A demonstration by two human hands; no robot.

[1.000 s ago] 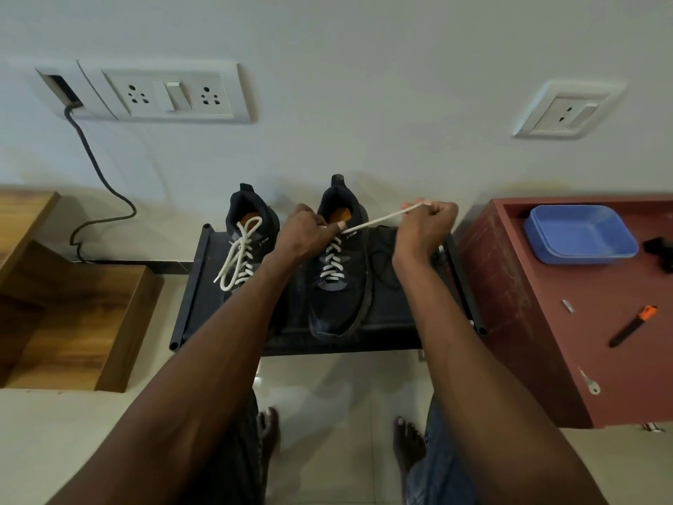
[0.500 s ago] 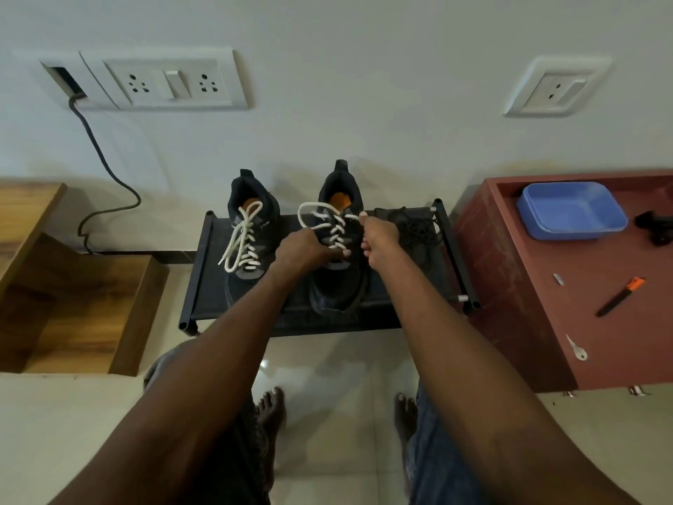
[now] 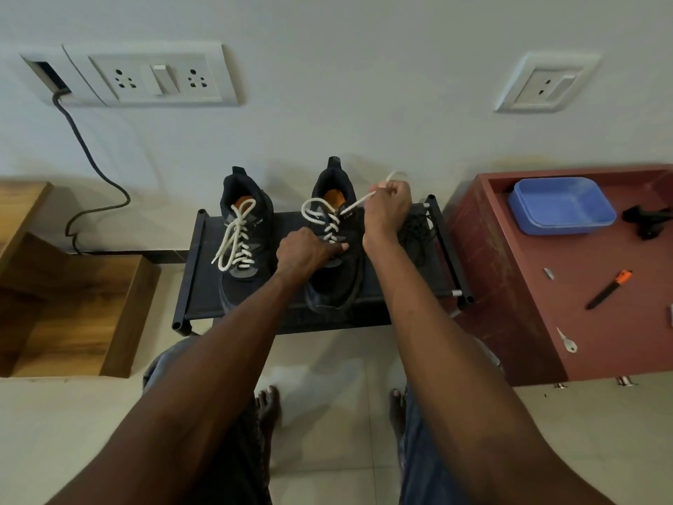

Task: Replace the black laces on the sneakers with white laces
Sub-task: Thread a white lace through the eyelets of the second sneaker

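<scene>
Two black sneakers stand side by side on a low black rack [image 3: 189,286]. The left sneaker [image 3: 244,278] carries a white lace [image 3: 236,235] threaded through its eyelets, ends hanging loose. The right sneaker [image 3: 337,286] has a white lace [image 3: 320,213] partly threaded, with a loop lying over its tongue. My right hand [image 3: 388,209] pinches one end of that lace and holds it taut up to the right. My left hand [image 3: 309,249] presses down on the right sneaker's front lacing. A pile of black laces [image 3: 417,231] lies on the rack right of the shoes.
A dark red cabinet [image 3: 528,322] stands to the right with a blue tray [image 3: 561,207], an orange-tipped tool [image 3: 608,289] and small bits. Wooden shelving [image 3: 65,304] sits on the left. Wall sockets and a cable [image 3: 91,169] are behind. My bare feet are on the tiled floor.
My right hand came down to the right sneaker's eyelets, then rose up and right again, drawing the white lace end taut. My left hand slid lower on the same shoe.
</scene>
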